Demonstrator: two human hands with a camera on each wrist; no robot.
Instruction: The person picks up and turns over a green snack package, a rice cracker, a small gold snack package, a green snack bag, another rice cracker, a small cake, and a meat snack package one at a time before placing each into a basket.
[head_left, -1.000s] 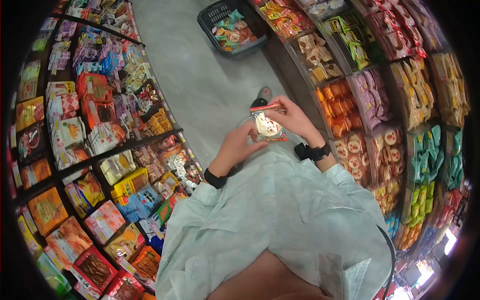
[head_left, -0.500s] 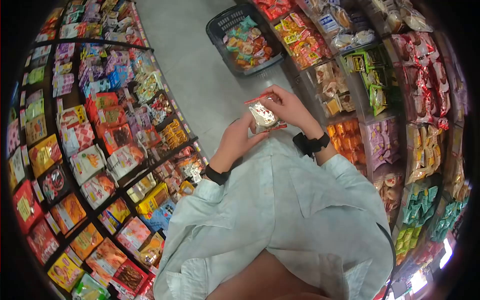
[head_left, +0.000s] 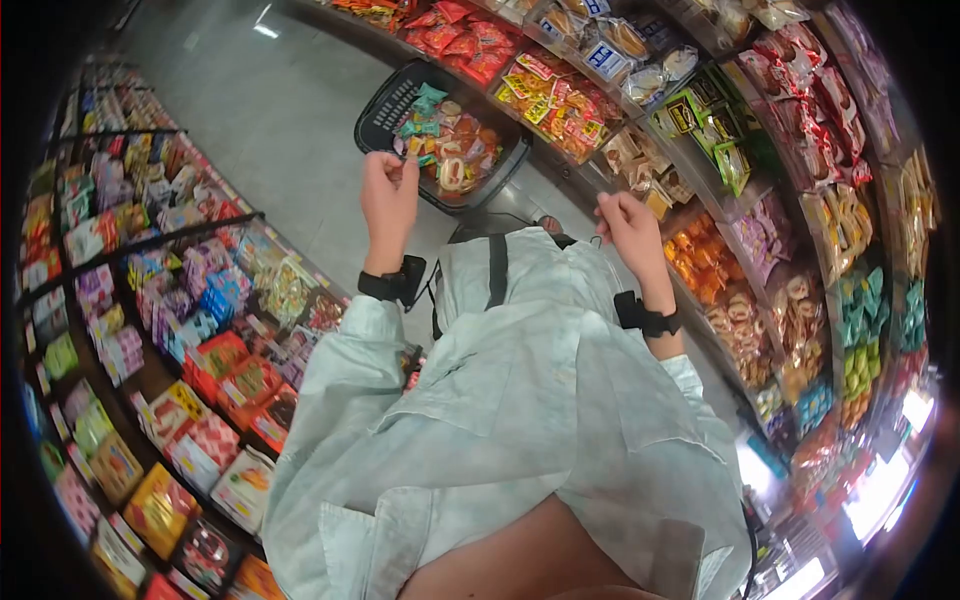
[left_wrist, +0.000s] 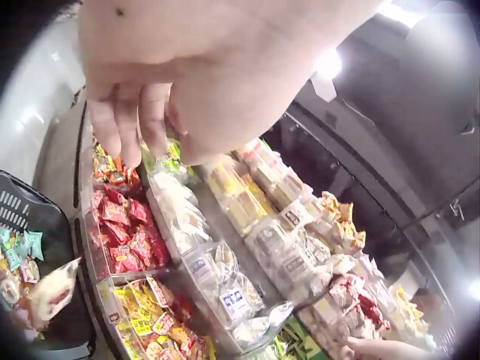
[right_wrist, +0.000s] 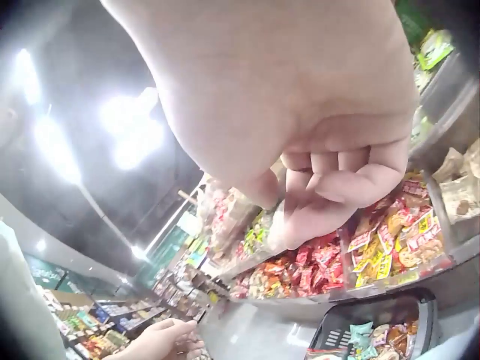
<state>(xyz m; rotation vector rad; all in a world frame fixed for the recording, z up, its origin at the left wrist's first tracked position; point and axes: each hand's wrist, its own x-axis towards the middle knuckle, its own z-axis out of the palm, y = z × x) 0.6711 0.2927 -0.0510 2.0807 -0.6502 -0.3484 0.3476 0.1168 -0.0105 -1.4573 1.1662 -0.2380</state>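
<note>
A small clear-wrapped snack pack (head_left: pixel 455 174) is over the front part of a black shopping basket (head_left: pixel 385 110) in the head view. From the left wrist, the same pale pack (left_wrist: pixel 56 289) appears tilted above the basket's other packets. My left hand (head_left: pixel 390 210) is at the basket's near left side, fingers bent loosely and apart from the pack. Off to the right, my right hand (head_left: pixel 635 235) hovers in front of the snack bins, its fingers loosely curled with nothing between them. Teal and orange packets (head_left: pixel 430 125) fill the basket.
Clear bins of red packets (head_left: pixel 465 40) and yellow packets (head_left: pixel 560 105) line the right side, close behind the basket. A low shelf of boxed and bagged snacks (head_left: pixel 200 270) runs along the left. Grey floor (head_left: pixel 250 100) lies between them.
Both hands held the snack pack before; now it is away from them, over the basket. My left hand moved forward-left, my right hand drew apart to the right. The view turned.
</note>
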